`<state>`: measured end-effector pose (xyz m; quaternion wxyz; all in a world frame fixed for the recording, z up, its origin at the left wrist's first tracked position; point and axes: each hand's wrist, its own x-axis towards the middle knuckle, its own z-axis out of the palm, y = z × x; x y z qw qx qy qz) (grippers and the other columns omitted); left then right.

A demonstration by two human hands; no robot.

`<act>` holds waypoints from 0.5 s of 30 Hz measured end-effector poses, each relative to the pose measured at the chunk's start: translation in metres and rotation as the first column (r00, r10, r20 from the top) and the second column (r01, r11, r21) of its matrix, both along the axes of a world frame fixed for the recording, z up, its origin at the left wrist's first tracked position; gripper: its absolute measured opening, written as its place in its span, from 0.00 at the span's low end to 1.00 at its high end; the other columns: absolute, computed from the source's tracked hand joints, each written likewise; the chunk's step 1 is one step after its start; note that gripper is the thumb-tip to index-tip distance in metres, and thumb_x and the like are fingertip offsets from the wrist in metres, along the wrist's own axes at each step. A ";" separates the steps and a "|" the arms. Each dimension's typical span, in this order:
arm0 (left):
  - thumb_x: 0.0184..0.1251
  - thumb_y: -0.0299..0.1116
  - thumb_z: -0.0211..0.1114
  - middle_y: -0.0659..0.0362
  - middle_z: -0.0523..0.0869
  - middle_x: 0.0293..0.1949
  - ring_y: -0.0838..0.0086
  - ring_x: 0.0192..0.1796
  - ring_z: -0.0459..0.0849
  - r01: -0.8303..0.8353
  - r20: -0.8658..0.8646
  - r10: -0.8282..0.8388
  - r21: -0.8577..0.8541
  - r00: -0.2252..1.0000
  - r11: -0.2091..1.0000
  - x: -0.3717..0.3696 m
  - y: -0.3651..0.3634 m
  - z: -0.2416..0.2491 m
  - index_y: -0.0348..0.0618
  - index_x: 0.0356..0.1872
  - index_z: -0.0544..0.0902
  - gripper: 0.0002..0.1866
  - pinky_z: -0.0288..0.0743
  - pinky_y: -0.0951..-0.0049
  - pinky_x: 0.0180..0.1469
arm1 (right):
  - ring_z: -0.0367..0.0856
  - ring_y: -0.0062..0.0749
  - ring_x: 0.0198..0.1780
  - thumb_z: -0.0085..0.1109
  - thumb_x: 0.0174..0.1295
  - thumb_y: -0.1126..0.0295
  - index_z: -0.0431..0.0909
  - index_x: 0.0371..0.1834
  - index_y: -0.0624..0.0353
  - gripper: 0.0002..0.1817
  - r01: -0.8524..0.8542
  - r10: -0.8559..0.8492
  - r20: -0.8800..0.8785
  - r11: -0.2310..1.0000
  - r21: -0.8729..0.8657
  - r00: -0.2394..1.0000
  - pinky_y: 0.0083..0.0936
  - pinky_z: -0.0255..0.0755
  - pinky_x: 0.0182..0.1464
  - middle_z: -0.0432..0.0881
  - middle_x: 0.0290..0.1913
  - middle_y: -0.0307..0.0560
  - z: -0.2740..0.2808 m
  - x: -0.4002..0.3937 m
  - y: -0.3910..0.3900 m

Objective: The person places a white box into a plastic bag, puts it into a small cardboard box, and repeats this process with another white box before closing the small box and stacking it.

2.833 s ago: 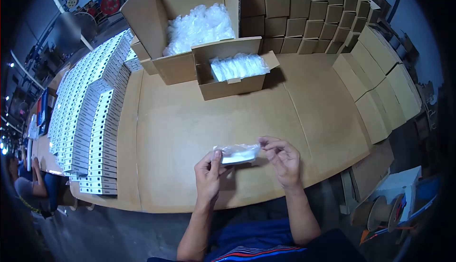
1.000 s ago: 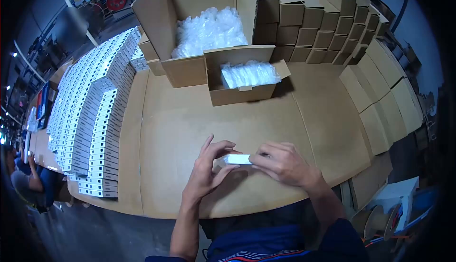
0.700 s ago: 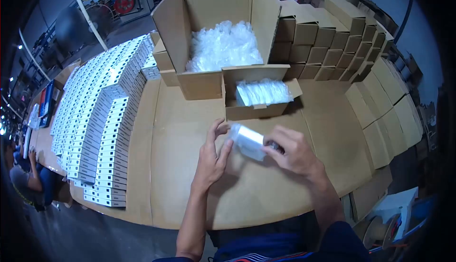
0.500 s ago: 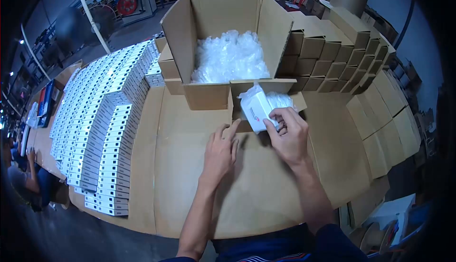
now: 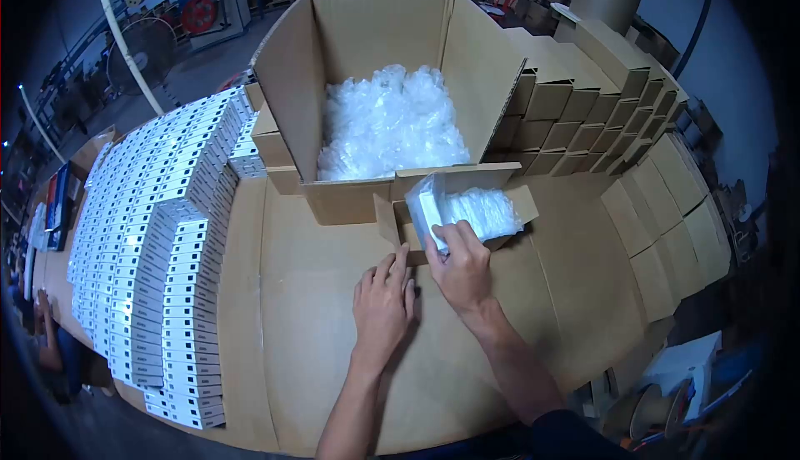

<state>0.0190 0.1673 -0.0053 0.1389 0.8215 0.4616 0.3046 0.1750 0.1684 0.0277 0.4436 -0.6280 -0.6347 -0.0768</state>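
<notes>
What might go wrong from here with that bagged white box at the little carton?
The loose plastic around the bagged white box might snag on the small carton's left flap. The right hand could knock the wrapped row beside it askew. The tall white stacks reach near the table edge, so a bump could topple them.

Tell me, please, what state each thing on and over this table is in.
Pack: bagged in clear plastic, held.
Small box: open, partly filled.
Big box: open, holding loose clear plastic.
White boxes: stacked.
Brown boxes: stacked.
Right hand: closed on the pack.
Left hand: holding nothing, fingertips by the small box.
</notes>
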 end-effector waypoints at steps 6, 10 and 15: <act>0.70 0.35 0.66 0.54 0.82 0.63 0.57 0.59 0.81 -0.047 0.026 0.050 -0.081 0.998 0.996 0.006 -0.003 -0.003 0.51 0.77 0.71 0.34 0.76 0.57 0.61 | 0.84 0.56 0.35 0.72 0.59 0.76 0.83 0.38 0.65 0.07 0.054 -0.054 0.006 0.989 -0.136 0.999 0.46 0.78 0.38 0.81 0.36 0.56 -0.003 0.004 0.015; 0.68 0.33 0.67 0.54 0.84 0.61 0.57 0.57 0.83 -0.061 0.012 0.062 -0.074 0.998 0.995 0.005 0.000 -0.002 0.51 0.77 0.72 0.34 0.77 0.58 0.59 | 0.85 0.58 0.37 0.70 0.61 0.75 0.83 0.36 0.65 0.06 0.134 -0.120 0.067 0.957 -0.259 0.990 0.49 0.78 0.38 0.81 0.37 0.57 -0.009 -0.004 0.022; 0.65 0.29 0.70 0.53 0.85 0.59 0.57 0.54 0.84 -0.035 -0.014 0.034 -0.038 0.999 0.999 0.003 -0.001 0.000 0.49 0.76 0.72 0.36 0.79 0.60 0.57 | 0.85 0.58 0.39 0.66 0.64 0.71 0.84 0.36 0.65 0.07 0.221 -0.182 0.139 0.904 -0.367 0.973 0.50 0.79 0.38 0.80 0.44 0.57 -0.014 -0.007 0.022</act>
